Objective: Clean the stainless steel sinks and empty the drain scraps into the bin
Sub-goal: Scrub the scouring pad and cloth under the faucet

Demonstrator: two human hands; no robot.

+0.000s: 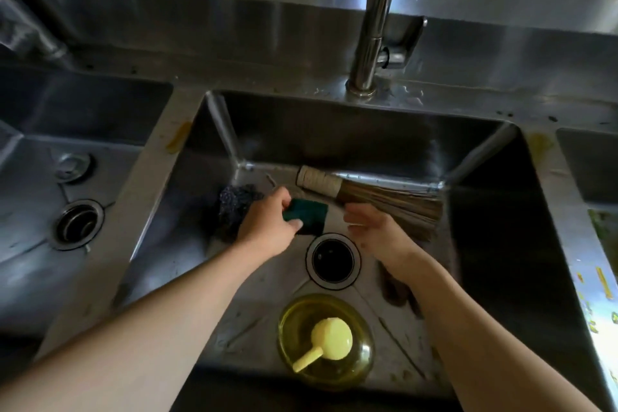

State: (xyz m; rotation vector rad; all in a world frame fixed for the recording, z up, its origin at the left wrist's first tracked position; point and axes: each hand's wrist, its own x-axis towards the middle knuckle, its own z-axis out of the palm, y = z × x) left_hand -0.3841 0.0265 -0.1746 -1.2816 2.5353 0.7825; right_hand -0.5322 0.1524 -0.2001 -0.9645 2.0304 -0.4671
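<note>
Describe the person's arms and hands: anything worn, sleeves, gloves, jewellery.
Both forearms are bare up to the frame's edge, with no sleeves in view. The left hand and right hand wear no gloves. No watch, ring or bracelet shows; the right hand is slightly blurred.

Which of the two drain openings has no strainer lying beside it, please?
The middle sink's drain, between the hands; the left basin's drain has a round metal strainer lying behind it.

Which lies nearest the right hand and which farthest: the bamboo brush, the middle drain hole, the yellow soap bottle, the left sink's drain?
From the right hand:
1. Bamboo brush, just behind it.
2. Middle drain hole, beside it.
3. Yellow soap bottle, nearer the person.
4. Left sink's drain, far left.
</note>
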